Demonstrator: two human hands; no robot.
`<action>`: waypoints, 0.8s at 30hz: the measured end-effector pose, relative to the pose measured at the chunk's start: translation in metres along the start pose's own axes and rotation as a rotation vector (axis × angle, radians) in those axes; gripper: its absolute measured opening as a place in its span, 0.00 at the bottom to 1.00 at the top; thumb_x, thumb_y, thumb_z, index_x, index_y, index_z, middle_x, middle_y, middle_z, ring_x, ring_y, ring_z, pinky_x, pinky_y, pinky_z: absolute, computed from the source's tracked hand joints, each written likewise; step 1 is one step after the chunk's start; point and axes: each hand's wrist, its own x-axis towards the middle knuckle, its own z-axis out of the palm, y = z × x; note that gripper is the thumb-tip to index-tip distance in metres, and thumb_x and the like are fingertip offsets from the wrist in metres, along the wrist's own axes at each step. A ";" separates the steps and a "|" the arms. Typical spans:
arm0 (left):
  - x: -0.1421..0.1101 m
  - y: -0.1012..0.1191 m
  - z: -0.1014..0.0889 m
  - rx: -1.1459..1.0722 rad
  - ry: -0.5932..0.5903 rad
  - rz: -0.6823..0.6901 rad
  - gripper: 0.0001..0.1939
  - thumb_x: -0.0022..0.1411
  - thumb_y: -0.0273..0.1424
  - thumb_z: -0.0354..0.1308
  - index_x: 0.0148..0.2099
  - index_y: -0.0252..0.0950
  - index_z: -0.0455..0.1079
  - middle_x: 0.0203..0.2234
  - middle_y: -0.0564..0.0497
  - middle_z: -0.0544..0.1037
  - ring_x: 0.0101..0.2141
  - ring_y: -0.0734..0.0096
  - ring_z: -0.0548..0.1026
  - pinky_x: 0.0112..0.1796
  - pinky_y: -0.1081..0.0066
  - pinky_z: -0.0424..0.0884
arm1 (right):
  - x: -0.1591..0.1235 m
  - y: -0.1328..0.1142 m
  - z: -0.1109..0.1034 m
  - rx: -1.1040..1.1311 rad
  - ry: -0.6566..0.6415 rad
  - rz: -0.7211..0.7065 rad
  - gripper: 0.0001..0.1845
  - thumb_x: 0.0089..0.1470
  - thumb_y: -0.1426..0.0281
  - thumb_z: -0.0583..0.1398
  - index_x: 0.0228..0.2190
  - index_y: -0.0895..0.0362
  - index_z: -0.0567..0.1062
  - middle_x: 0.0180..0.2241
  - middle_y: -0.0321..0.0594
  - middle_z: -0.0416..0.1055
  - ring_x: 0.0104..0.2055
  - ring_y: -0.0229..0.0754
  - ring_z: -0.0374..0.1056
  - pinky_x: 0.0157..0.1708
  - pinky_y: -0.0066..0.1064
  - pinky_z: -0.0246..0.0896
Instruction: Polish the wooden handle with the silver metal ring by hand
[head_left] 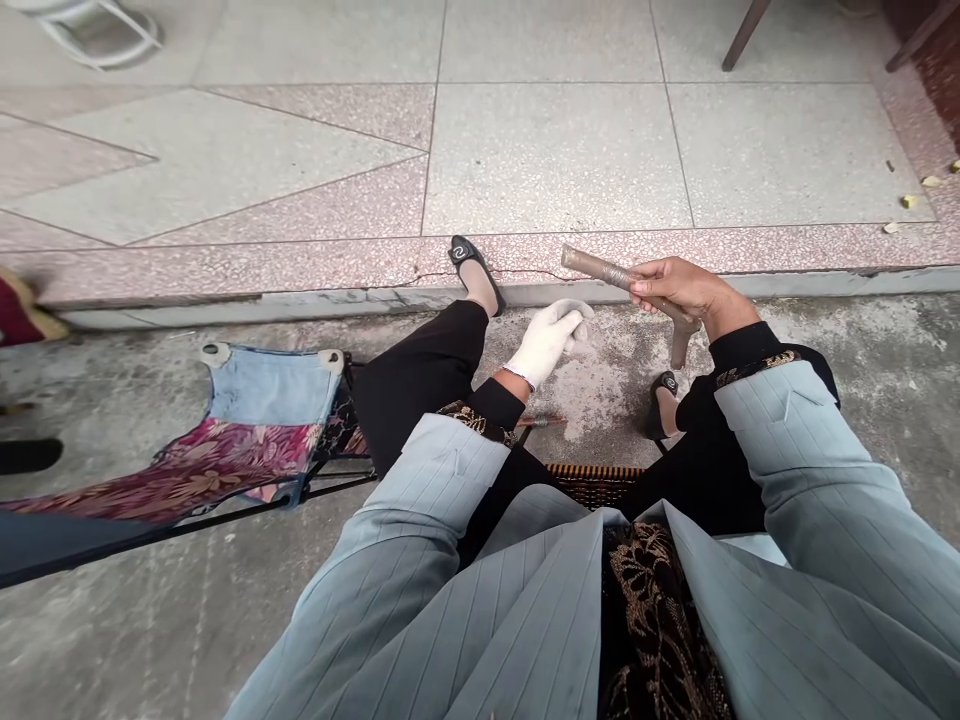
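My right hand is bare and closed round a brown wooden stick with a forked or bent end. Silvery wire is wound about the stick near my fingertips. Its straight end points left over the step's edge, and the bent end hangs below my palm. My left hand, in a white glove, is held a little lower and to the left, apart from the stick. The gloved fingers are curled with the thumb pressed towards them; whatever they may hold cannot be made out.
A folding chair with denim and floral cloth stands at my left. A raised step runs across in front, and one foot rests on it. Beneath me is a woven seat. Furniture legs stand at the upper right.
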 end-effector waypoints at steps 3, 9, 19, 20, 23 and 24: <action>0.000 -0.001 0.000 0.331 -0.018 0.067 0.13 0.65 0.31 0.48 0.45 0.34 0.71 0.26 0.53 0.73 0.25 0.76 0.68 0.29 0.75 0.64 | 0.006 0.003 0.003 0.013 0.116 0.028 0.13 0.46 0.65 0.70 0.33 0.58 0.78 0.24 0.35 0.71 0.23 0.33 0.63 0.25 0.26 0.61; -0.003 0.010 0.000 0.850 -0.206 0.138 0.14 0.66 0.31 0.47 0.43 0.36 0.74 0.28 0.51 0.77 0.29 0.67 0.72 0.32 0.70 0.63 | 0.013 0.012 0.013 -0.194 0.196 0.104 0.15 0.49 0.67 0.68 0.39 0.61 0.79 0.24 0.38 0.71 0.23 0.35 0.62 0.24 0.28 0.60; -0.005 0.010 0.003 1.200 -0.289 0.203 0.17 0.67 0.33 0.46 0.48 0.35 0.74 0.34 0.43 0.79 0.34 0.59 0.76 0.34 0.67 0.64 | 0.021 0.015 0.026 -1.014 0.064 0.138 0.16 0.53 0.65 0.64 0.43 0.57 0.82 0.39 0.46 0.77 0.38 0.47 0.70 0.35 0.34 0.59; -0.006 0.011 0.002 1.231 -0.306 0.207 0.17 0.67 0.33 0.46 0.48 0.35 0.74 0.33 0.43 0.79 0.34 0.59 0.77 0.35 0.67 0.64 | 0.020 0.016 0.027 -1.052 -0.007 0.145 0.15 0.53 0.66 0.65 0.42 0.56 0.82 0.38 0.46 0.77 0.38 0.47 0.70 0.35 0.34 0.59; -0.006 0.017 -0.007 1.206 -0.337 0.231 0.16 0.66 0.32 0.47 0.47 0.36 0.75 0.36 0.44 0.79 0.37 0.60 0.77 0.37 0.67 0.66 | 0.015 0.016 0.024 -0.988 -0.321 0.176 0.14 0.50 0.66 0.66 0.40 0.55 0.83 0.33 0.41 0.77 0.33 0.42 0.69 0.33 0.32 0.59; -0.006 0.018 -0.011 1.140 -0.344 0.238 0.15 0.65 0.32 0.48 0.47 0.36 0.75 0.37 0.45 0.80 0.38 0.61 0.76 0.39 0.67 0.66 | 0.013 0.015 0.021 -0.891 -0.447 0.189 0.15 0.49 0.65 0.67 0.41 0.54 0.83 0.31 0.39 0.77 0.31 0.40 0.68 0.32 0.31 0.59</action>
